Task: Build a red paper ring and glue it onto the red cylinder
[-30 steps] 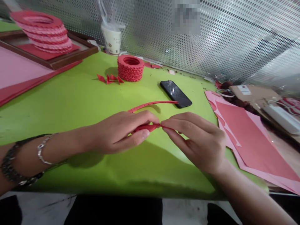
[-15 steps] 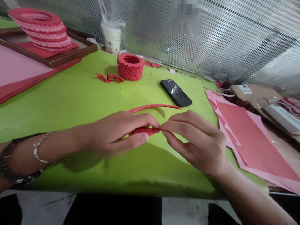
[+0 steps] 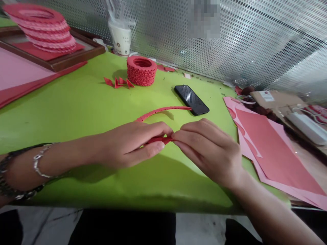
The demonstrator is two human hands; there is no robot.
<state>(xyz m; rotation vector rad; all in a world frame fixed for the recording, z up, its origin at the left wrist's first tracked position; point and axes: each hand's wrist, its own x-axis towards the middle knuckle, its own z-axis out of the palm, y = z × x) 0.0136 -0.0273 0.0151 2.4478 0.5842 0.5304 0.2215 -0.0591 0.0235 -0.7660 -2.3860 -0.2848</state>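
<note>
A red folded paper strip [image 3: 165, 109] curves out from behind my left hand [image 3: 130, 144], its far end reaching the near edge of the black phone [image 3: 191, 100]. Between thumb and fingers, my left hand grips a red part of the folded paper. Fingertips of my right hand [image 3: 209, 149] pinch the pointed right end of that red paper, close against the left fingertips. Behind them stands a stack of red paper rings [image 3: 141, 73], with several small red folded pieces [image 3: 117, 82] to its left.
A brown frame [image 3: 76, 56] holds a leaning stack of pink and red rings [image 3: 48, 30] at the back left. Beside it is a white cup [image 3: 121, 39]. Pink and red sheets [image 3: 276, 146] lie right, near a white power strip [image 3: 310, 127]. A perforated metal panel [image 3: 166, 37] stands behind.
The curved strip has swung upward in view, its end now at the phone. My right fingers have moved slightly left and closed in against the pinched paper.
</note>
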